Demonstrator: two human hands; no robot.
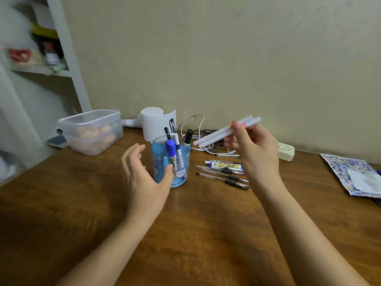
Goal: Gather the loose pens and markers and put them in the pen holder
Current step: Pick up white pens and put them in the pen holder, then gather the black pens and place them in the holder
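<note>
- Pen holder (171, 164): translucent blue cup, upright on the desk (195, 223), near the centre; already holds several items: a blue-capped marker (170, 148) at the front, a slim white-and-blue pen (179, 153) beside it, dark-capped pens behind; exact count unclear
- Right hand (255, 153): raised above the desk, to the right of the holder and well apart from it; grip closed on two white pens (225, 131), pinched between thumb and fingers; the pair lies nearly level, free ends pointing left toward the holder; an orange band shows at the thumb
- Left hand (142, 172): grip wide, holding nothing; cupped around the holder's left side; thumb at or touching the lower wall, fingers blurred, so firm contact cannot be confirmed
- Still loose on the desk, right of the holder: a white-labelled marker (223, 164); below it a cluster of clear-barrelled pens (222, 175) lying side by side; one thin pen (227, 155) farther back near the white cable (193, 129)
- Judgement: task partly done; the two held pens look next for the holder; roughly five pieces left to collect afterwards; holder appears to have room
</note>
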